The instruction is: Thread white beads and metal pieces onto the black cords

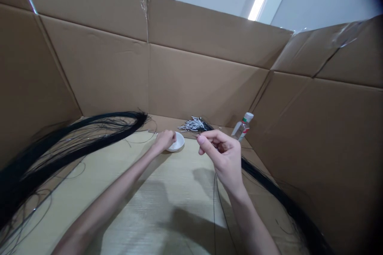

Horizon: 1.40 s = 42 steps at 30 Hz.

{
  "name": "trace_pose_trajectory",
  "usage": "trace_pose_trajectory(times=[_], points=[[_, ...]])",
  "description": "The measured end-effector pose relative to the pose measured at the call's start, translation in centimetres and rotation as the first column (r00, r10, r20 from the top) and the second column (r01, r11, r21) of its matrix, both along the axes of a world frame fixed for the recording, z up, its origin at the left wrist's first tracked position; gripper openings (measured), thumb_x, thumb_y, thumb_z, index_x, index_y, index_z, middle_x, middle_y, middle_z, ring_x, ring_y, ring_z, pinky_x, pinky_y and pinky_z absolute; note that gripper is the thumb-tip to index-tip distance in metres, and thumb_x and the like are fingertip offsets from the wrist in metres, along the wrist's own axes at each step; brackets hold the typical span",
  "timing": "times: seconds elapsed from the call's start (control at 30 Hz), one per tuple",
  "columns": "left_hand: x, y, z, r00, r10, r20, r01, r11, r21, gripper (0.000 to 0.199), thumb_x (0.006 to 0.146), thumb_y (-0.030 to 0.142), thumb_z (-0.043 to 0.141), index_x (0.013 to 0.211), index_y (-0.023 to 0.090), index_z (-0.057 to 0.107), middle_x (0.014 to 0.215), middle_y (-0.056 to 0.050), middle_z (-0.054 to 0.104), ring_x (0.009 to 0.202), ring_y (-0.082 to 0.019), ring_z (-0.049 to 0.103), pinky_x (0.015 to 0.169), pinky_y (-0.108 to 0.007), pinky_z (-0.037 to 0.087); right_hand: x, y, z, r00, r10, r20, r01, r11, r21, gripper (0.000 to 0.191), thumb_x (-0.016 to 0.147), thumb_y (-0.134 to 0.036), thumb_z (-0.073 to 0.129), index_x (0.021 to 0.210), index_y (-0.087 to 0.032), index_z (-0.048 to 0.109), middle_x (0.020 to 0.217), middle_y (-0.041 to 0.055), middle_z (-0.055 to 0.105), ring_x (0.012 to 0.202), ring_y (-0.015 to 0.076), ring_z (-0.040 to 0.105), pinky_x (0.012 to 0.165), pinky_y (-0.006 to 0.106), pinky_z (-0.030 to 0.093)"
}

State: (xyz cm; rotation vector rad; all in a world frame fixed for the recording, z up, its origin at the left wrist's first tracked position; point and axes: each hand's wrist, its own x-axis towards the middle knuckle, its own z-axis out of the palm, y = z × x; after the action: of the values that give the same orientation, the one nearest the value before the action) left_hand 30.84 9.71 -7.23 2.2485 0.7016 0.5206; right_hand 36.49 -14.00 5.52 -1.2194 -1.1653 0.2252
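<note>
My left hand [165, 140] reaches to a small white bowl [179, 143], its fingers closed and dipping inside the left rim; what they hold, if anything, is hidden. My right hand [223, 153] is raised to the right of the bowl, thumb and forefinger pinched on a thin black cord [214, 207] that hangs down toward the front. Behind the hands lies a pile of small silvery beaded ends [194, 124], joined to dark strands.
A large bundle of black cords [89, 143] curves along the left. Another black bundle [278, 193] runs down the right side. A clear bottle with a white cap [241, 128] stands at the back right. Cardboard walls [203, 83] surround the pale table surface [143, 207].
</note>
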Motion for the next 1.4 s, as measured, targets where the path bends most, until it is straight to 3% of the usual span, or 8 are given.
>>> trace_pose_trajectory(times=[0.13,0.27,0.37,0.47,0.83,1.03,1.2,1.4], points=[[-1.3,-1.3,4.4,0.969,-0.082,0.233,0.130,0.972,-0.197,0.023,0.093,0.036,0.070,0.091,0.014,0.067,0.093,-0.008,0.072,0.089,-0.021,0.070,0.083,-0.036,0.056,0.0,-0.5,0.2,0.992,-0.120,0.050,0.116,0.991,0.065,0.014,0.092,-0.028,0.074,0.081,-0.019,0.075,0.060,-0.0011,0.065,0.051,0.0102,0.051,0.047,0.023,0.039],[-4.0,-5.1,9.0,0.888,-0.124,0.442,0.292,0.895,-0.337,0.031,0.089,0.046,0.073,0.104,0.018,0.069,0.103,-0.009,0.075,0.088,-0.019,0.072,0.078,-0.031,0.057,-0.1,-1.1,0.3,0.963,-0.245,0.109,0.233,0.966,0.111,0.013,0.092,-0.027,0.073,0.082,-0.020,0.075,0.062,-0.0016,0.064,0.050,0.0097,0.046,0.045,0.025,0.031],[-5.7,-8.1,10.7,0.772,-0.087,0.629,0.447,0.779,-0.440,0.024,0.083,0.035,0.085,0.097,0.019,0.073,0.096,-0.006,0.077,0.084,-0.015,0.071,0.072,-0.023,0.055,-0.4,-1.4,0.2,0.947,-0.286,0.149,0.267,0.954,0.135,0.011,0.093,-0.025,0.072,0.083,-0.020,0.075,0.061,-0.0023,0.062,0.048,0.0092,0.043,0.044,0.026,0.028],[-6.4,-10.1,11.0,0.687,-0.088,0.721,0.569,0.682,-0.459,0.017,0.084,0.025,0.087,0.097,0.021,0.077,0.092,-0.003,0.079,0.081,-0.012,0.071,0.073,-0.020,0.056,-0.9,-1.8,0.1,0.942,-0.284,0.181,0.259,0.955,0.146,0.012,0.094,-0.024,0.071,0.083,-0.021,0.074,0.061,-0.0029,0.061,0.046,0.0085,0.040,0.043,0.026,0.027],[-6.7,-13.2,11.1,0.553,-0.070,0.830,0.711,0.559,-0.427,0.010,0.086,0.019,0.086,0.087,0.026,0.078,0.092,0.006,0.076,0.086,-0.006,0.071,0.082,-0.015,0.058,-2.0,-2.8,0.5,0.929,-0.277,0.245,0.241,0.956,0.168,0.012,0.090,-0.019,0.071,0.079,-0.021,0.072,0.052,-0.0065,0.047,0.042,0.0065,0.028,0.038,0.025,0.018],[-6.7,-13.7,10.5,0.538,-0.050,0.842,0.702,0.579,-0.414,0.011,0.085,0.019,0.087,0.086,0.026,0.078,0.092,0.005,0.078,0.086,-0.006,0.070,0.082,-0.014,0.056,-2.2,-3.1,0.6,0.917,-0.279,0.284,0.235,0.955,0.179,0.013,0.089,-0.016,0.071,0.078,-0.021,0.069,0.056,-0.0055,0.057,0.040,0.0050,0.029,0.037,0.024,0.020],[-6.5,-14.1,10.2,0.499,-0.020,0.866,0.688,0.617,-0.383,0.014,0.082,0.021,0.089,0.081,0.026,0.076,0.090,0.005,0.080,0.089,-0.008,0.073,0.083,-0.016,0.058,-2.3,-3.4,0.7,0.900,-0.300,0.317,0.244,0.948,0.203,0.014,0.089,-0.016,0.072,0.076,-0.021,0.068,0.050,-0.0073,0.050,0.039,0.0053,0.029,0.037,0.024,0.019],[-6.3,-14.4,9.8,0.563,0.019,0.826,0.601,0.676,-0.426,0.028,0.077,0.034,0.094,0.076,0.022,0.068,0.087,0.001,0.079,0.085,-0.014,0.075,0.081,-0.025,0.062,-2.3,-3.4,0.6,0.903,-0.276,0.329,0.220,0.955,0.197,0.013,0.088,-0.013,0.071,0.078,-0.021,0.067,0.052,-0.0083,0.050,0.039,0.0042,0.033,0.038,0.022,0.024]])
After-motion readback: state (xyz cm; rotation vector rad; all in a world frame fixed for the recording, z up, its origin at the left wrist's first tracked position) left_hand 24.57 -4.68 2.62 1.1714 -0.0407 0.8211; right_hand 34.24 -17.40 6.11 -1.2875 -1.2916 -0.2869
